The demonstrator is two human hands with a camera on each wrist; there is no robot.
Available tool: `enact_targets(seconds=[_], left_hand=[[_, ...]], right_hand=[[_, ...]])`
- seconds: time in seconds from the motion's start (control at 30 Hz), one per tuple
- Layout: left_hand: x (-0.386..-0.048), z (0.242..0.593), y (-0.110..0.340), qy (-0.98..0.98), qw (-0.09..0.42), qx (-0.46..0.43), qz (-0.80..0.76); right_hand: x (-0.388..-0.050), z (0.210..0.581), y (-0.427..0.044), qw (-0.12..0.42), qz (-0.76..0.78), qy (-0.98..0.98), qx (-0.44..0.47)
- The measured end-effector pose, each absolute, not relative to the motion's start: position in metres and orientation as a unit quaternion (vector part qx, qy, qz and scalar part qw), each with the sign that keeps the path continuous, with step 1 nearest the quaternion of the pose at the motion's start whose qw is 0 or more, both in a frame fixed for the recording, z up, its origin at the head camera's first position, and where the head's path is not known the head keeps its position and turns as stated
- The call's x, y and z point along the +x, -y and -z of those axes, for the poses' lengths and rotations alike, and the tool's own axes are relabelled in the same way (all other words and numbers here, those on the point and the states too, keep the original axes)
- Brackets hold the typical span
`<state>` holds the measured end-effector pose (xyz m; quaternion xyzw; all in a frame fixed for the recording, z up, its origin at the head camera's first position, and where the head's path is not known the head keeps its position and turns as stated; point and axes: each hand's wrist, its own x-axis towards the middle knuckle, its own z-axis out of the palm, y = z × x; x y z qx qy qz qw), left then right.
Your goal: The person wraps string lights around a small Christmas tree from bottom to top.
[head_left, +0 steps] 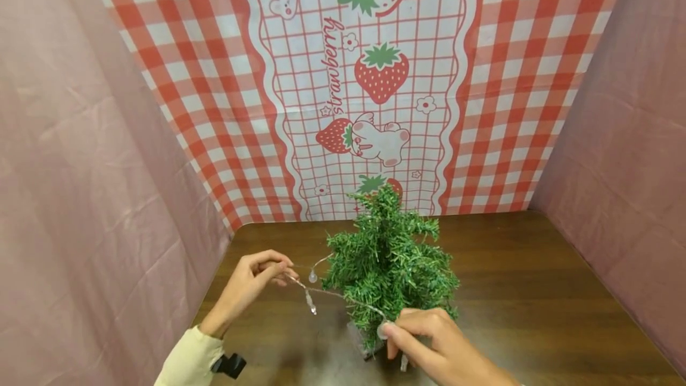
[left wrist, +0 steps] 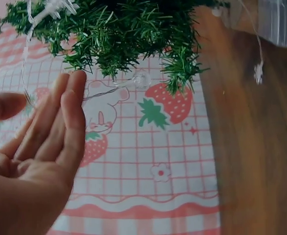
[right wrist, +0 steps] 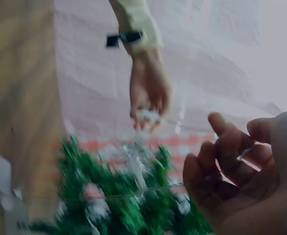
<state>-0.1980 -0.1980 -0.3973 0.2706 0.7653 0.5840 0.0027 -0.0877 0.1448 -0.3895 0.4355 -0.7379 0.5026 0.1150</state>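
Observation:
A small green artificial Christmas tree (head_left: 388, 255) stands on the brown table. A thin-wired string of lights (head_left: 327, 292) stretches across its front between my two hands. My left hand (head_left: 249, 285), to the left of the tree, pinches the wire between thumb and fingers; one clear bulb (head_left: 311, 302) hangs close by. At the tree's lower right front, my right hand (head_left: 436, 341) pinches the string beside a round bulb (head_left: 382, 330). Another round bulb (left wrist: 142, 79) hangs by the branches in the left wrist view. The right wrist view is blurred, with the right hand (right wrist: 246, 171) near the tree.
A strawberry-patterned checked cloth (head_left: 375, 106) hangs behind the table (head_left: 514, 279). Pink cloth sides (head_left: 107, 165) flank it. Clear plastic (head_left: 358, 338) shows at the tree's foot, and a loose bulb strand (left wrist: 258, 71) dangles in the left wrist view.

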Motion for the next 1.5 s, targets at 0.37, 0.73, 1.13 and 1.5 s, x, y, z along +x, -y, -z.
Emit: enact_targets(seconds=[0.37, 0.73, 1.13, 1.5], left_hand=[[-0.175, 0.382, 0.177, -0.783, -0.122, 0.364, -0.489], [-0.169, 0.374, 0.152, -0.777, -0.175, 0.413, -0.442], [-0.167, 0.364, 0.117, -0.798, -0.176, 0.418, -0.396], [-0.167, 0.365, 0.102, -0.797, -0.187, 0.433, -0.377]], right_hand=[[-0.082, 0.379, -0.182, 0.191, -0.481, 0.806, 0.286], [-0.075, 0.372, -0.201, 0.253, -0.518, 0.789, 0.215], [-0.080, 0.366, -0.220, 0.331, -0.538, 0.742, 0.225], [-0.076, 0.348, -0.244, 0.356, -0.483, 0.786, 0.152]])
